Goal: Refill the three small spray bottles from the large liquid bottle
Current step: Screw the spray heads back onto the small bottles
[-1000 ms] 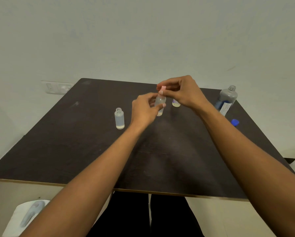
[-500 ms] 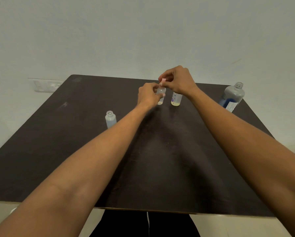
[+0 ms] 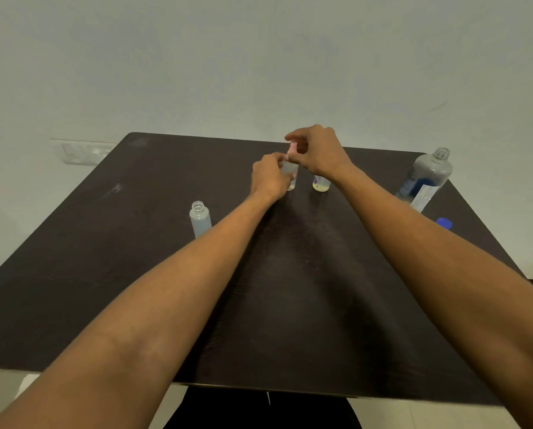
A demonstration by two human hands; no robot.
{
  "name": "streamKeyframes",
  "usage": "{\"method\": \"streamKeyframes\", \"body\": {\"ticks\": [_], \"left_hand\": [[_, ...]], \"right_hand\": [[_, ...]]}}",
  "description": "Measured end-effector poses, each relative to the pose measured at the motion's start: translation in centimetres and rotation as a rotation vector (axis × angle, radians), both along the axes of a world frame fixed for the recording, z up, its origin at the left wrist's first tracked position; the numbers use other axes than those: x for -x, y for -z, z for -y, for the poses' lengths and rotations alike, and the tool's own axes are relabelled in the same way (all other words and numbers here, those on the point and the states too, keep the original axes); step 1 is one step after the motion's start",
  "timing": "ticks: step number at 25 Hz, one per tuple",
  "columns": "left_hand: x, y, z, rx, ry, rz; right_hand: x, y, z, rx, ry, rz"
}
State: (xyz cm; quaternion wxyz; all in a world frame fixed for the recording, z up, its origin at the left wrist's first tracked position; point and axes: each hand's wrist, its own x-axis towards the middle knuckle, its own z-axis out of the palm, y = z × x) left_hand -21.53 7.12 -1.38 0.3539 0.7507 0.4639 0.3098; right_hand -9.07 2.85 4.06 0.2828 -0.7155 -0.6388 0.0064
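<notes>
My left hand [image 3: 268, 178] grips a small clear spray bottle [image 3: 290, 173] standing near the far middle of the dark table [image 3: 290, 305]. My right hand [image 3: 318, 150] pinches the pink spray top [image 3: 292, 149] sitting on that bottle's neck. A second small bottle [image 3: 321, 183] with a purple flower print stands just right of it, partly hidden by my right wrist. A third small bottle [image 3: 200, 218], with no cap on, stands to the left, its base hidden by my left forearm. The large grey bottle [image 3: 426, 178], uncapped, stands at the far right.
A blue cap [image 3: 444, 223] lies on the table near the right edge, in front of the large bottle. A white switch plate [image 3: 79, 151] is on the wall at the left. The wall rises right behind the table's far edge.
Both hands with the bottle moved away from me toward the table's far side, and the bottle now rests on the table. The camera view has shifted, so the bottles appear displaced.
</notes>
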Motion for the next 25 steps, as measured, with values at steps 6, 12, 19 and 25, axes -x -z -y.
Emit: {"method": "streamKeyframes", "body": {"ticks": [6, 12, 19, 25], "left_hand": [[3.2, -3.5, 3.6, -0.145, -0.016, 0.134], [8.8, -5.2, 9.3, -0.208, 0.093, 0.340], [13.9, -6.0, 14.3, -0.252, 0.104, 0.417], [16.7, -5.6, 16.0, -0.266, 0.073, 0.406]], "right_hand": [[1.2, -3.0, 4.2, -0.213, -0.025, -0.149], [4.8, -4.3, 10.4, -0.277, -0.140, -0.405], [9.2, -4.2, 16.3, -0.298, -0.220, -0.512], [10.8, -3.9, 18.1, -0.284, -0.218, -0.497]]}}
